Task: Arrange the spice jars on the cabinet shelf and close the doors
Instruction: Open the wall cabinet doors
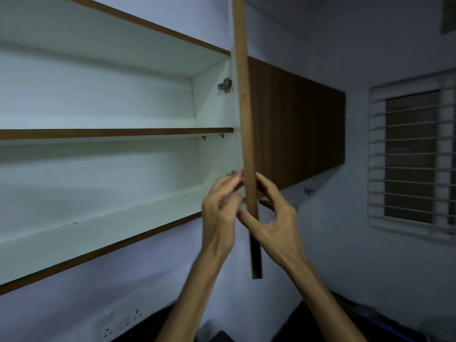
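A wall cabinet (103, 228) stands open, white inside with brown edges. Its middle shelf (116, 133) and bottom shelf show no jars. The right cabinet door (244, 114) is swung out toward me, so I see it edge-on as a narrow brown strip. My left hand (220, 206) is on the inner side of the door edge, fingers curled near it. My right hand (274, 218) grips the door edge from the outer side, thumb across the front. No spice jars are in view.
A closed brown cabinet front (296, 124) continues to the right. A barred window (412, 156) is on the right wall. Wall sockets (123, 322) sit low under the cabinet. A dark counter (345, 324) lies at the bottom.
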